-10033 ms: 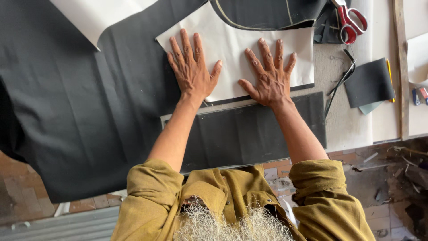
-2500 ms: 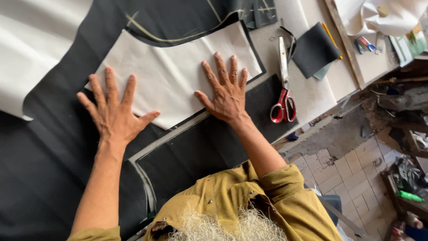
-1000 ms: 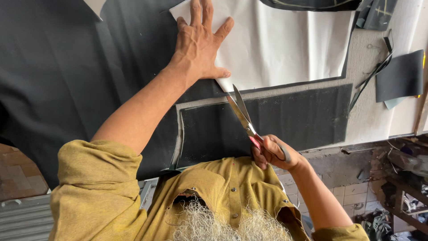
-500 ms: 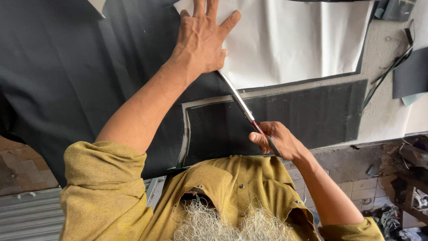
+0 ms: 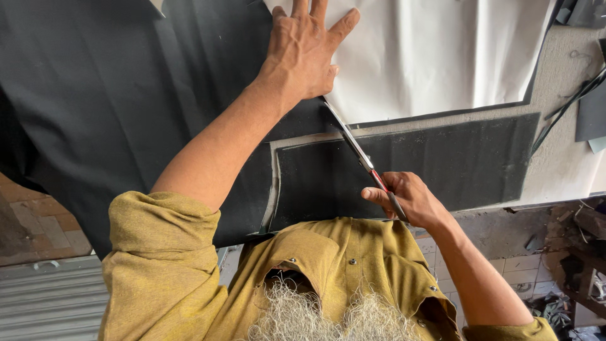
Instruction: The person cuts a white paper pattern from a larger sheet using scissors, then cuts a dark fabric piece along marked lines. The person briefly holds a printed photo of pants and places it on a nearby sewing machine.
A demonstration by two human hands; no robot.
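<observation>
Most of the table [image 5: 555, 170] is covered by a large black cloth [image 5: 113, 95], which is taken here as the landmark. On the cloth, at its far right part, a white paper pattern [image 5: 435, 57] is laid flat, and a narrow black border of cloth is seen around its lower and right edges. The cloth is judged to be soft, light and limp, so it is likely to shift or wrinkle if it is not pressed down; the paper is thin and is easily creased. The left hand [image 5: 303, 50] is spread open and pressed flat on the cloth at the left edge of the pattern, and nothing is gripped by it. The scissors [image 5: 361, 158] are held in the right hand [image 5: 410, 199], which is closed around the red handles near the front edge of the cloth. The blades are pointed toward the lower left corner of the pattern, with their tips just beside the left hand.
</observation>
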